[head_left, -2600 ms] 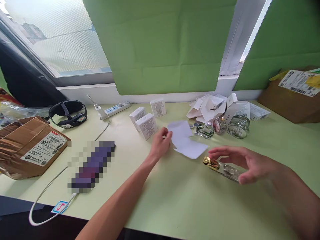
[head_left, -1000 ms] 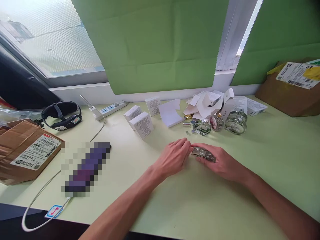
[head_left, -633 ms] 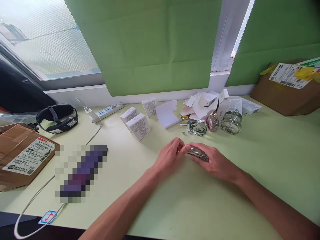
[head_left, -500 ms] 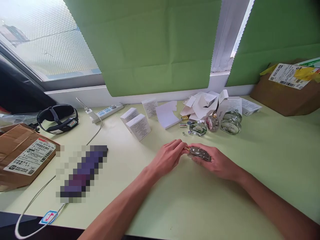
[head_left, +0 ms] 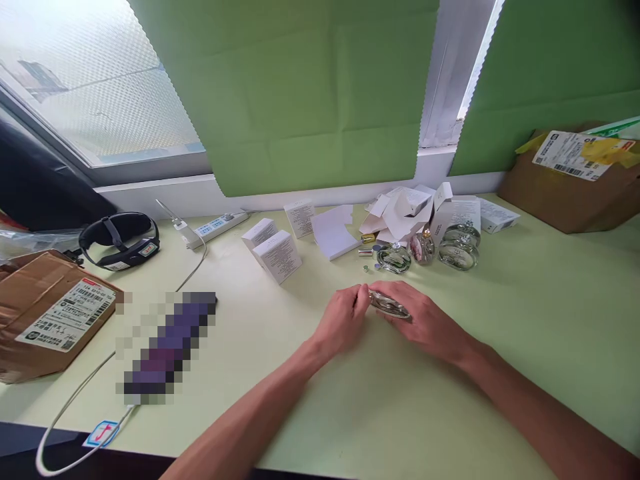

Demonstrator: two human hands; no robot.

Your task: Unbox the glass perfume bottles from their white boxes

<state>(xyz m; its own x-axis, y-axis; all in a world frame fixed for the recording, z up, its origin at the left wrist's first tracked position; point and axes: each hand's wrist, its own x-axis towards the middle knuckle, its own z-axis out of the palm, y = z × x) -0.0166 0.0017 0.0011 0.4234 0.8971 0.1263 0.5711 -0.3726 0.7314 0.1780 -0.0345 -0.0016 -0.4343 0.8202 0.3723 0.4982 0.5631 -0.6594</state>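
A clear glass perfume bottle [head_left: 390,305] lies on its side in my right hand [head_left: 417,317], whose fingers wrap round its body. At the bottle's neck end, my left hand [head_left: 345,315] is closed in a pinch; its fingers hide the neck and whatever sits on it. Both hands are just above the table. Beyond them stand a greenish perfume bottle [head_left: 394,259], a pinkish round bottle [head_left: 423,247] and a clear oval bottle [head_left: 459,255]. Near these lie a gold cap [head_left: 368,238] and a silver cap [head_left: 365,253].
White printed boxes [head_left: 278,257] stand back left of my hands, near torn white cartons [head_left: 400,217]. Brown cardboard boxes [head_left: 575,193] sit at both sides. A power strip [head_left: 220,227], black headset [head_left: 120,240], white cable [head_left: 75,393] and pixelated phone-like object [head_left: 170,347] are left.
My left fingers have turned and drawn in around the bottle's neck, covering the gold part seen before. The bottle and right hand have shifted slightly left. The view has tilted a little.
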